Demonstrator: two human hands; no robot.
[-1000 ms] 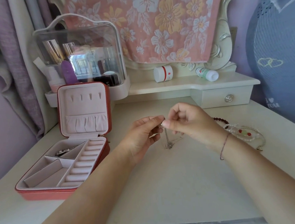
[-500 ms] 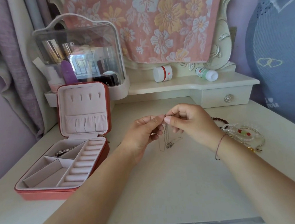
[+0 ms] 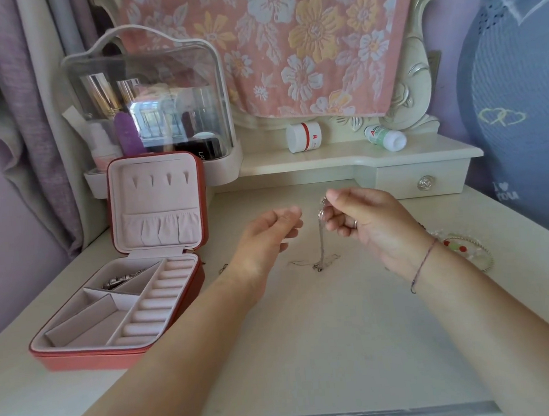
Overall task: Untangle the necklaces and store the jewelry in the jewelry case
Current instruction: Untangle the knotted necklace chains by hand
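Observation:
A thin silver necklace (image 3: 321,243) hangs from my right hand (image 3: 369,223), pinched at its top, and its lower end and pendant rest on the dresser top. My left hand (image 3: 266,241) hovers just to the left of the chain with fingers loosely curled, and I cannot tell whether it pinches a fine strand. The red jewelry case (image 3: 80,351) lies open at the left, pink-lined, with a silver piece (image 3: 121,279) in its rear compartment. More jewelry, a beaded bracelet (image 3: 467,251), lies behind my right wrist.
A clear cosmetics box (image 3: 150,109) stands behind the case. On the raised shelf lie a white jar (image 3: 303,136) and a tipped green-and-white bottle (image 3: 386,137). A small drawer (image 3: 424,183) sits under the shelf. A small metal bit (image 3: 223,269) lies beside my left wrist.
My hands have parted. The right hand has lifted the chain up and to the right, and the left hand has drawn away to the left.

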